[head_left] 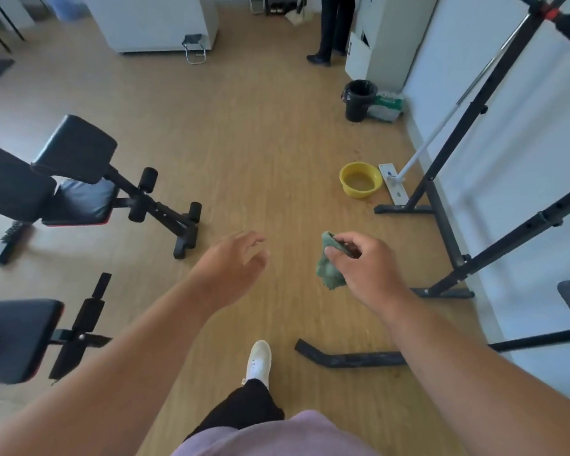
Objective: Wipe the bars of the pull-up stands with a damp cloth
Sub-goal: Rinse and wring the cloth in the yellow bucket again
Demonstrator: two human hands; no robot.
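Observation:
My right hand (364,264) pinches a crumpled green cloth (328,266) that hangs below the fingers, over the wooden floor. My left hand (236,263) hovers beside it, empty, with relaxed fingers. The black pull-up stands (458,149) rise along the white wall on the right; their slanted bars run up to the top right corner. The cloth is well left of the bars and touches none of them. A floor foot of another stand (349,358) lies just under my right forearm.
A yellow basin (359,182) sits on the floor by a flat white mop (395,182). A black bin (359,100) stands farther back. Black workout benches (79,179) fill the left side. A person (333,28) stands at the far end. My white shoe (259,362) steps forward.

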